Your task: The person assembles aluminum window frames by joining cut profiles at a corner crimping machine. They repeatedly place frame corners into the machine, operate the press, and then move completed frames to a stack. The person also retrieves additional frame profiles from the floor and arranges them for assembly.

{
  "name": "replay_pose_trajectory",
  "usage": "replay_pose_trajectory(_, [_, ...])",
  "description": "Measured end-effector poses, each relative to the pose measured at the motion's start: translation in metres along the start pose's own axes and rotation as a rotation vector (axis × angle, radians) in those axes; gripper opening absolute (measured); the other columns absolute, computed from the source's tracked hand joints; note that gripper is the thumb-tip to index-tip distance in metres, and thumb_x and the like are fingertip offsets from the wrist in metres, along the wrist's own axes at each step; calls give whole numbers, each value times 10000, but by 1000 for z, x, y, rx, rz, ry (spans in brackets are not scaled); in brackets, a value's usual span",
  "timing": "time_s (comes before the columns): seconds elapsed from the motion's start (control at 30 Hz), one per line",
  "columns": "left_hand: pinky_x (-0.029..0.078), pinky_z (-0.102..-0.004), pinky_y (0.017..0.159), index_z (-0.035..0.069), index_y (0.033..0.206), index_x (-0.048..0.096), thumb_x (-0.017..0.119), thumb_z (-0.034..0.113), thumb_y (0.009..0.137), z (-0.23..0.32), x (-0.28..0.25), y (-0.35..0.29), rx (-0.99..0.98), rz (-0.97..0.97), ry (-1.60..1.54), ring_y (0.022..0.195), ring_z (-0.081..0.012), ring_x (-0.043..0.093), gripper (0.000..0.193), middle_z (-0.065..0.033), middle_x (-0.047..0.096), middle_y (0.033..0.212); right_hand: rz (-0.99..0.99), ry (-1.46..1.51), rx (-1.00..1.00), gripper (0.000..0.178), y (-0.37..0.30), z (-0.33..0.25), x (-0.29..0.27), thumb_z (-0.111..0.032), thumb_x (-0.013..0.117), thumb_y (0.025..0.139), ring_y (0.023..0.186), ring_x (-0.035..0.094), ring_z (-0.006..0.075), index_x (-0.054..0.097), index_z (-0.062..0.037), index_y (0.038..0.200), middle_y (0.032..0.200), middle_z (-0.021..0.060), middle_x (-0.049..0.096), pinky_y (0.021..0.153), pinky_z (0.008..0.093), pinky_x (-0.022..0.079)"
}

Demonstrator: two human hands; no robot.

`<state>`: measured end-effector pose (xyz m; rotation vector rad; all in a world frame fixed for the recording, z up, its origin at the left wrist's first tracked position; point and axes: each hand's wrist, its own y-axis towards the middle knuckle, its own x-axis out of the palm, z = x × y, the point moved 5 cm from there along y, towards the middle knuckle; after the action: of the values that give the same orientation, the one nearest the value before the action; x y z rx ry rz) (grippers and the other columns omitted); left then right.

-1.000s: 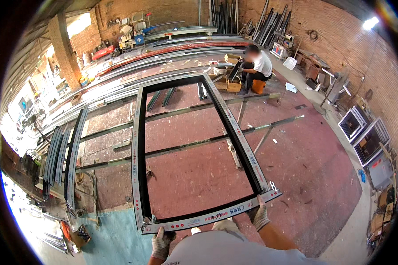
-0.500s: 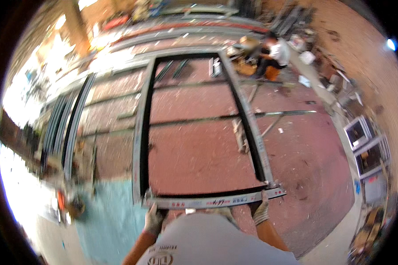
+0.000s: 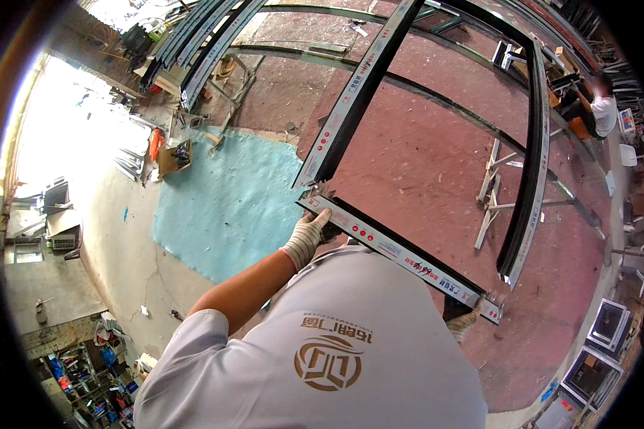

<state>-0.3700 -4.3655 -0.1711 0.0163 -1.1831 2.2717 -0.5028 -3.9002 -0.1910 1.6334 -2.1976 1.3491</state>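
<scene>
In front of me is a large rectangular frame of grey and black metal profiles, with long side bars and a far crossbar. My left hand (image 3: 307,237), in a white knit glove, is closed round the left end of the near bar (image 3: 401,252), thumb on top. My right hand (image 3: 465,323), also gloved and partly hidden by my shirt, grips the same bar close to its right end. This bar stands apart from the left side bar (image 3: 350,107) and the right side bar (image 3: 535,171), with a gap at both corners. Metal corner pieces (image 3: 315,190) show at the left gap.
Dark rails on trestles (image 3: 490,193) lie beneath the frame. A turquoise sheet (image 3: 225,200) covers floor to the left, near a small box (image 3: 174,157). Long profiles (image 3: 215,50) are stacked at far left. A person (image 3: 599,107) sits at far right. Small window frames (image 3: 594,365) stand at right.
The view has swung left, so the frame now appears tilted and farther right. The near bar, earlier meeting both side bars, has come away toward me in my hands.
</scene>
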Motion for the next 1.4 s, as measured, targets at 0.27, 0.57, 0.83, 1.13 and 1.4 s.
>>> replay_pose_trajectory(0.27, [582, -391, 787, 9, 1246, 601, 692, 310, 977, 8, -26, -15, -2, 53, 13, 915, -267, 713, 414, -132, 716, 1066, 42, -43, -29, 540, 3, 26, 19, -534, 621, 937, 1119, 635, 296, 607, -128, 1292, 1252, 118, 658, 941, 514, 530])
replay_pose_trajectory(0.57, [594, -423, 884, -28, 1255, 588, 704, 257, 972, 2, -42, 5, -37, -6, -49, 1007, -302, 705, 418, -163, 691, 1145, 51, -76, -26, 524, 6, 32, 26, -500, 671, 917, 1085, 641, 281, 598, -126, 1276, 1203, 102, 660, 876, 485, 544])
replay_pose_trajectory(0.83, [589, -391, 902, -26, 1263, 588, 709, 240, 970, 3, -38, -5, 25, -8, 30, 1002, -262, 698, 414, -144, 680, 1166, 21, -110, 3, 608, 9, 30, 22, -543, 685, 886, 1128, 590, 243, 570, -136, 1323, 1264, 75, 626, 934, 490, 496])
replay_pose_trajectory(1.13, [500, -409, 1019, 16, 1519, 279, 931, 102, 708, 55, -106, -2, 417, 189, 719, 1193, -284, 555, 1044, -149, 518, 1337, -102, -191, -26, 668, -10, 16, 24, -550, 624, 932, 1178, 538, 276, 512, -94, 1406, 1300, 121, 566, 1025, 449, 442])
replay_pose_trajectory(1.4, [536, -346, 987, 175, 1626, 207, 948, 18, 520, 93, -61, 32, 802, -162, 1306, 1106, -256, 579, 1340, -115, 467, 1290, 113, 31, 27, 564, 0, 35, 44, -501, 755, 863, 894, 590, 192, 567, -116, 1229, 1027, 45, 618, 768, 376, 516])
